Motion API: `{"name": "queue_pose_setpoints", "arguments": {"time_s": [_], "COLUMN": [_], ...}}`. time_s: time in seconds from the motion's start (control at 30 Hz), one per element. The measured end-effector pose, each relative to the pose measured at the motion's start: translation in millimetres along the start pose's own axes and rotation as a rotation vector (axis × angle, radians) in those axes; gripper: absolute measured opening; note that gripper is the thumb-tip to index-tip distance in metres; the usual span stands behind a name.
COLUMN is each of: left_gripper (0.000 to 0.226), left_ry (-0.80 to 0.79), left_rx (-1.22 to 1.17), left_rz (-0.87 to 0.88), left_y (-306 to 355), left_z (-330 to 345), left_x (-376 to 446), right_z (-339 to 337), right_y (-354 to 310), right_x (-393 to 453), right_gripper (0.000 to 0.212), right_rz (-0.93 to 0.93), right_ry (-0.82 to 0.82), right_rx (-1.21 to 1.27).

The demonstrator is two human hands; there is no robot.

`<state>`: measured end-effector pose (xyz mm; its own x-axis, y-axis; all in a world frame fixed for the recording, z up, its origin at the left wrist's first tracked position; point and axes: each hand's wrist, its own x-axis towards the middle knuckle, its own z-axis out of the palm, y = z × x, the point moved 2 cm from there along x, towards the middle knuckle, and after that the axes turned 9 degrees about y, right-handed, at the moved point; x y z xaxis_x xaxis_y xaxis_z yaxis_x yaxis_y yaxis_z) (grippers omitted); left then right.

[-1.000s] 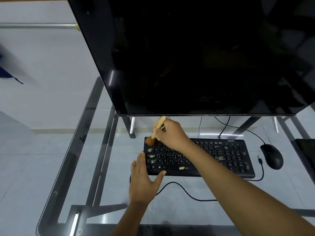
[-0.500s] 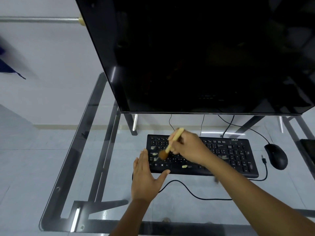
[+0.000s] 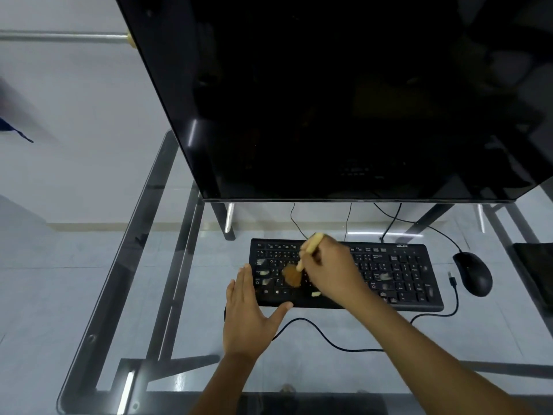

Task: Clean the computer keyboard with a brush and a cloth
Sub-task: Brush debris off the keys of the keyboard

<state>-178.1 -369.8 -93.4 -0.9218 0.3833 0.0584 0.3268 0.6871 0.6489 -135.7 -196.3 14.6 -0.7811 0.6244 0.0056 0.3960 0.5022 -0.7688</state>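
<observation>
A black keyboard (image 3: 398, 274) lies on the glass desk under the monitor, with pale crumbs scattered on its left keys and near the number pad. My right hand (image 3: 332, 271) grips a small brush (image 3: 302, 262) by its pale wooden handle; the brown bristles, blurred, touch the left-middle keys. My left hand (image 3: 248, 313) lies flat with straight fingers at the keyboard's front left corner, thumb against the front edge. No cloth is visible.
A large dark monitor (image 3: 344, 100) hangs over the far half of the desk. A black mouse (image 3: 474, 274) sits right of the keyboard, its cable (image 3: 329, 339) looping across the glass desk (image 3: 143, 295). A dark object (image 3: 535, 274) lies at the right edge.
The brush has swept from the keyboard's top left corner down and right onto the left-middle keys. My left hand has stayed at the front left corner.
</observation>
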Motion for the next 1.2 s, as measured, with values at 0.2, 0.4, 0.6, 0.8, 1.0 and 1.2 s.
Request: {"name": "queue_pose_setpoints", "arguments": {"time_s": [0.2, 0.4, 0.6, 0.8, 1.0, 1.2], "left_gripper": [0.096, 0.083, 0.077, 0.09, 0.098, 0.1], "left_ry": [0.041, 0.0, -0.131, -0.177, -0.173, -0.187], "left_rx": [0.239, 0.247, 0.156, 0.227, 0.281, 0.292], "left_rz": [0.205, 0.361, 0.446, 0.451, 0.483, 0.494], "left_y": [4.0, 28.0, 56.8, 61.1, 64.6, 73.4], "left_z": [5.0, 10.0, 31.8, 41.6, 43.7, 50.5], "left_x": [-3.8, -3.6, -5.4, -4.5, -2.8, 2.3], "right_z": [-8.1, -24.3, -55.4, -76.2, -71.4, -77.7], "right_y": [14.2, 19.2, 37.5, 57.2, 62.7, 69.0], "right_x": [-0.1, 8.6, 13.8, 13.7, -1.1, -4.5], "right_gripper": [0.005, 0.006, 0.011, 0.012, 0.007, 0.004], "right_rz": [0.041, 0.053, -0.052, 0.003, 0.111, 0.134], "right_ry": [-0.248, -0.208, 0.153, 0.213, -0.097, -0.171], "right_rx": [-0.02, 0.049, 0.096, 0.008, -0.032, 0.011]}}
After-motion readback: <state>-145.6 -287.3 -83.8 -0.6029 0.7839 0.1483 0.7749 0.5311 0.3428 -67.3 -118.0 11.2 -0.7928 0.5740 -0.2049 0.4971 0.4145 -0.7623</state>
